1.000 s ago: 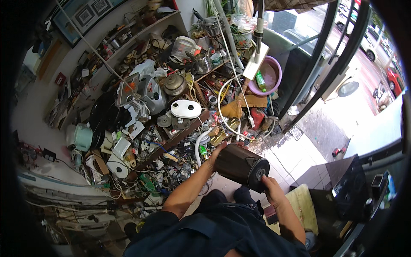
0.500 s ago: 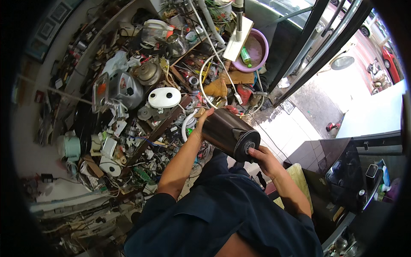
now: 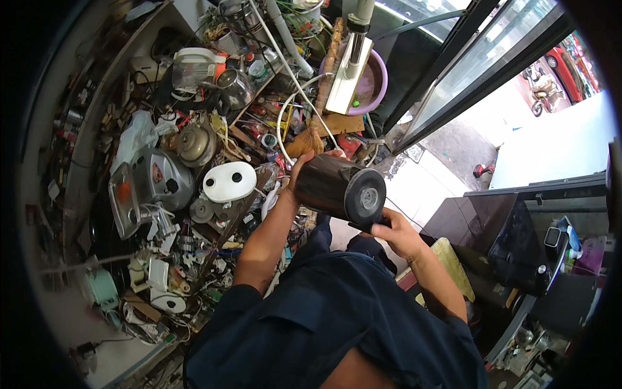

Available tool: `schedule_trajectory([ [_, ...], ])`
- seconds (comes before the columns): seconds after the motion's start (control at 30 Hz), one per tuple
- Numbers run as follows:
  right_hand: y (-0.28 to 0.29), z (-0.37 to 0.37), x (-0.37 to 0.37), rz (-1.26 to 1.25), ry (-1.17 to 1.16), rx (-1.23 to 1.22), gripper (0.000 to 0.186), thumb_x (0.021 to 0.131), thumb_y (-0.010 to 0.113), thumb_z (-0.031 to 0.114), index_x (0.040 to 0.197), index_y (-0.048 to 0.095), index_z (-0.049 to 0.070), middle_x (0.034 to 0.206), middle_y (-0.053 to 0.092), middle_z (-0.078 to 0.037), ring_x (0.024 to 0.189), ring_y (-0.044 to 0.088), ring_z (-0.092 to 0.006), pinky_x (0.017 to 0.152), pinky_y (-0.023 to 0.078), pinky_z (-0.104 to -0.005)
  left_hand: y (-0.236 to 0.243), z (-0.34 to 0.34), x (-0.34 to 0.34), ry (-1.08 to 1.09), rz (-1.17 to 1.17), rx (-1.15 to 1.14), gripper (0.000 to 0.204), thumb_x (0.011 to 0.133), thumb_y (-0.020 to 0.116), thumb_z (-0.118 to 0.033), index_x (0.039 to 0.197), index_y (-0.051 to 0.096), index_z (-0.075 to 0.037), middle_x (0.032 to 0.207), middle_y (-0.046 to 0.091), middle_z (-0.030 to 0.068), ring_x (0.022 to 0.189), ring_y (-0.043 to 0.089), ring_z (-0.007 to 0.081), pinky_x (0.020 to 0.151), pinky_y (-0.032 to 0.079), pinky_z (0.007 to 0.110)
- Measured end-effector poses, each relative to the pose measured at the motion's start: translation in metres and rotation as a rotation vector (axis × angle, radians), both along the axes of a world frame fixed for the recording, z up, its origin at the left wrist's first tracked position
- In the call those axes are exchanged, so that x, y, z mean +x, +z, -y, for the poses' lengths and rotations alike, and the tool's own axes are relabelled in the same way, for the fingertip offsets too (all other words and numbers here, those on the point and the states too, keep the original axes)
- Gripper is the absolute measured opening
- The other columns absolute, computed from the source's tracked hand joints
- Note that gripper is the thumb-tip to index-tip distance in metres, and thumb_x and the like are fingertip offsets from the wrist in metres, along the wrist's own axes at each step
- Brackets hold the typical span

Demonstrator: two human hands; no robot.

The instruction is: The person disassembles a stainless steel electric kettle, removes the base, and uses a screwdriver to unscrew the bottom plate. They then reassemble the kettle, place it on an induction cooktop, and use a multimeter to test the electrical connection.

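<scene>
Holding the cylinder (image 3: 319,183) tilted mid-frame, with left hand (image 3: 300,175) curled round its left end, right hand (image 3: 398,235) half-closed on its lower right edge; apparently inspecting it, next calling for steady two-handed support.

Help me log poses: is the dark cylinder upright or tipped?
Tipped: the dark cylinder slants between left hand and right hand, side and end showing.

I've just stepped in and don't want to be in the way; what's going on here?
A person is holding a dark cylinder on its side. The left hand grips its body, and the right hand is at the edge of its round end. A heap of appliances and parts lies to the left, with a white oval unit among them.
</scene>
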State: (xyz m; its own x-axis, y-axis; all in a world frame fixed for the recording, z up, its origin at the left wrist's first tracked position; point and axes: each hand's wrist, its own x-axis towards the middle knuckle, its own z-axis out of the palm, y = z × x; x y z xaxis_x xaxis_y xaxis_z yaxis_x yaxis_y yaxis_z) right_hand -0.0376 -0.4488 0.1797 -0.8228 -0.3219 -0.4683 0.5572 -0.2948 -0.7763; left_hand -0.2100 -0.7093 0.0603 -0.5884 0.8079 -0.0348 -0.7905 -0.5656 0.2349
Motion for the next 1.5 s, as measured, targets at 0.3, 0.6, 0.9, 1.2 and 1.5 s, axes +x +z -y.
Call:
schedule_trajectory([
  [0.3,0.007,0.040,-0.018,-0.091,-0.115,0.221,0.041,0.093,0.080,0.003,0.130,0.063,-0.003,0.114,0.070,-0.002,0.107,0.064,-0.0115,0.098,0.051,-0.0275,0.008,0.004,-0.026,0.185,-0.097,-0.315,0.070,0.112,0.039,-0.056,0.150,0.052,0.002,0.153,0.058,0.0223,0.140,0.058,0.0357,0.119,0.045,0.051],
  [0.6,-0.029,0.013,-0.037,-0.406,0.026,0.896,0.037,0.088,0.081,0.016,0.110,0.060,-0.005,0.084,0.072,-0.019,0.077,0.070,-0.0264,0.074,0.055,-0.0398,0.173,-0.007,0.030,0.842,-1.682,-1.495,0.031,0.093,0.082,-0.026,0.115,0.073,-0.006,0.106,0.072,0.0099,0.095,0.073,0.0280,0.078,0.059,0.039],
  [0.9,-0.035,0.000,-0.039,-0.460,0.176,1.068,0.044,0.083,0.081,0.026,0.112,0.060,-0.002,0.099,0.073,-0.029,0.094,0.072,-0.0477,0.084,0.058,-0.0529,0.177,-0.057,0.053,0.191,-1.888,-1.767,0.042,0.084,0.087,-0.030,0.109,0.065,-0.005,0.101,0.064,0.0102,0.090,0.072,0.0310,0.073,0.058,0.045],
  [1.2,-0.040,-0.002,-0.058,-0.470,0.233,1.111,0.048,0.082,0.084,0.025,0.112,0.059,-0.002,0.095,0.073,-0.029,0.092,0.071,-0.0498,0.081,0.057,-0.0551,0.144,-0.058,0.031,0.166,-1.924,-1.747,0.043,0.080,0.089,-0.028,0.100,0.062,-0.003,0.094,0.064,0.0143,0.079,0.073,0.0363,0.067,0.058,0.048],
  [1.5,-0.071,0.006,-0.087,-0.463,0.352,1.163,0.049,0.084,0.085,0.027,0.109,0.057,-0.003,0.091,0.072,-0.030,0.091,0.071,-0.0503,0.080,0.057,-0.0566,0.114,-0.049,0.005,0.171,-1.888,-1.786,0.039,0.075,0.091,-0.027,0.091,0.064,-0.003,0.092,0.065,0.0147,0.073,0.074,0.0375,0.064,0.059,0.049],
])
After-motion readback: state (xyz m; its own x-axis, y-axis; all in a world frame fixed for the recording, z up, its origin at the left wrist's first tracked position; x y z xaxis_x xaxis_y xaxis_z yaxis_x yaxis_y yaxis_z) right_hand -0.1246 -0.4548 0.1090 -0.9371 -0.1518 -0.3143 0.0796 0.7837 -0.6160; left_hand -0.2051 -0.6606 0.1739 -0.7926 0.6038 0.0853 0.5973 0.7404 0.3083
